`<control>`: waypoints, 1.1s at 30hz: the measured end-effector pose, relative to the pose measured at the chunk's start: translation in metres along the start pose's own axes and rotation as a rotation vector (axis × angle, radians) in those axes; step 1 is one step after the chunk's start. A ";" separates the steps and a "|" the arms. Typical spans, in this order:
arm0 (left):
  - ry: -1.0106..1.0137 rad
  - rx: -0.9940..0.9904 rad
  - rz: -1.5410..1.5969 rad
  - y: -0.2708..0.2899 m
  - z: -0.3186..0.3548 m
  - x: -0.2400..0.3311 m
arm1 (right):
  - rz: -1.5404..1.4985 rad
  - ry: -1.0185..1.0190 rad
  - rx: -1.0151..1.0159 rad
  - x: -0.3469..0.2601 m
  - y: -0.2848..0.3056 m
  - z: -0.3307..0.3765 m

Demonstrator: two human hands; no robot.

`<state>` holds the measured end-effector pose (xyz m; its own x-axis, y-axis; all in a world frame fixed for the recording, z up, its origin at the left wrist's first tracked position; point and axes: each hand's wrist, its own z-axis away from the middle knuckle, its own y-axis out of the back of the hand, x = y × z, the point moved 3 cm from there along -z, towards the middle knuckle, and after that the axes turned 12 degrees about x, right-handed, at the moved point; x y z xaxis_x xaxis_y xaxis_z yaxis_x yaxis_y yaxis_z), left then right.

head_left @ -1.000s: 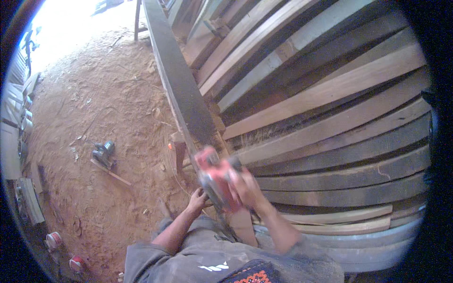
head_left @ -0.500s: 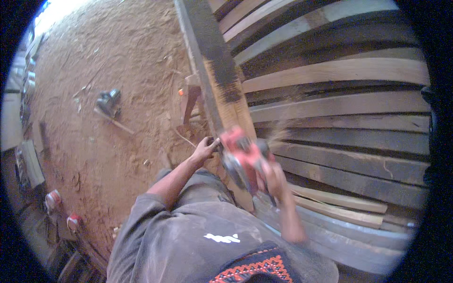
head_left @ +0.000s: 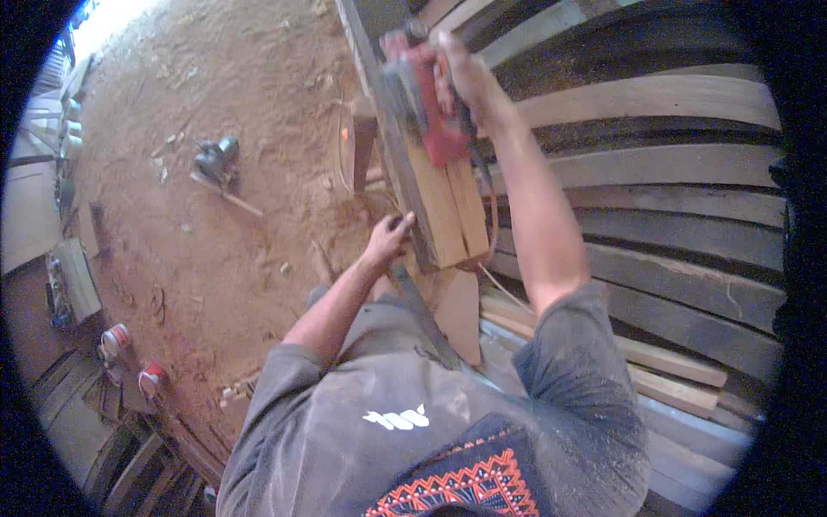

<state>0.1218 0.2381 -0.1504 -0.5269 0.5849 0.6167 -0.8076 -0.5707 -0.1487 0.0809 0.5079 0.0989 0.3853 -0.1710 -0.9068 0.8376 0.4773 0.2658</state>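
My right hand [head_left: 472,82] is closed round the handle of a red electric planer [head_left: 444,138], slightly blurred. The planer lies on the far part of a long wooden plank [head_left: 438,211], whose near end shows pale, smooth wood with a dark lengthwise line. Part of the plank's far stretch is hidden under the tool and arm. My left hand [head_left: 388,241] is at the plank's left side near its end, fingers bent against the edge; just how they grip is partly hidden. A cord [head_left: 493,215] trails from the planer past the plank's right side.
Many stacked boards [head_left: 663,164] fill the right side. On the sandy floor to the left lies a dark green power tool [head_left: 215,162] beside a stick. A brown wooden support [head_left: 362,151] stands left of the plank. Two red-and-white cans [head_left: 152,379] sit at the lower left.
My right hand has pushed the planer from the plank's near end to farther along it, arm now stretched out. The spray of shavings on the right is gone. My left hand stays by the edge.
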 end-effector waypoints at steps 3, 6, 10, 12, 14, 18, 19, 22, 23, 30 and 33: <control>-0.004 -0.024 0.049 -0.001 0.002 0.000 | 0.170 0.139 -0.018 0.040 0.043 0.095; 0.011 -0.045 0.039 -0.001 0.007 0.002 | 0.399 0.105 -0.025 0.094 0.106 0.224; 0.046 -0.015 0.001 0.000 0.013 0.004 | 0.243 -0.261 0.139 0.128 0.135 0.322; 0.010 0.004 0.001 0.000 0.011 0.006 | 0.246 -0.251 0.096 0.111 0.120 0.294; -0.018 0.023 -0.061 -0.001 0.008 0.006 | 0.223 -0.178 0.019 0.081 0.095 0.217; -0.063 0.035 -0.057 -0.003 0.006 0.007 | 0.216 0.133 -0.031 0.009 0.030 0.021; -0.024 0.042 -0.063 -0.002 0.008 0.006 | 0.082 0.104 -0.033 0.005 0.018 -0.006; 0.042 0.094 -0.051 -0.002 0.017 0.010 | -0.004 0.129 -0.023 0.014 0.020 -0.008; -0.025 0.090 0.011 -0.002 0.021 0.014 | -0.004 0.204 -0.057 0.022 0.030 0.016; -0.004 0.044 -0.026 -0.003 0.023 0.021 | 0.228 -0.321 0.059 0.101 0.145 0.300; 0.015 0.044 -0.083 -0.001 0.018 0.016 | 0.274 -0.418 0.082 0.125 0.150 0.306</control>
<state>0.1194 0.2378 -0.1266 -0.4625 0.6399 0.6137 -0.8365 -0.5443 -0.0628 0.3735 0.2947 0.1257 0.7032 -0.3872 -0.5963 0.7052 0.4864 0.5158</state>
